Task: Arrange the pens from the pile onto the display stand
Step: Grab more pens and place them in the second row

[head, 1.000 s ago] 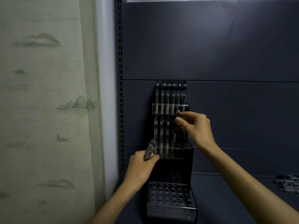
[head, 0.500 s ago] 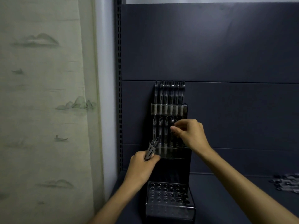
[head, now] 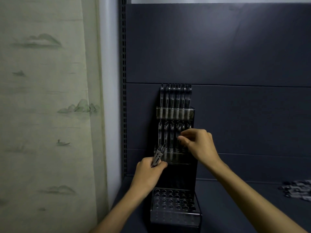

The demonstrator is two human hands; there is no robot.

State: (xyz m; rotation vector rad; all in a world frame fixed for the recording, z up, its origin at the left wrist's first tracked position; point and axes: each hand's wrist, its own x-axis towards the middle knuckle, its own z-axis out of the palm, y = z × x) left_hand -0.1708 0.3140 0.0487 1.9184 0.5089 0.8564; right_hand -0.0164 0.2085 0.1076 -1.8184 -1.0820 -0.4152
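A pen [head: 178, 137] stands in the middle tier of the display stand [head: 175, 158], pinched near its upper half between the curled thumb and fingertips of the right hand [head: 198, 145]; to seat it well, the person should probably keep it upright and press its tip straight down into a free hole without knocking its neighbours. At seven o'clock from that pen the left hand [head: 149, 172] grips a small bundle of spare pens [head: 159, 156], and the pile [head: 297, 190] lies on the shelf [head: 235, 199] toward four o'clock, well apart.
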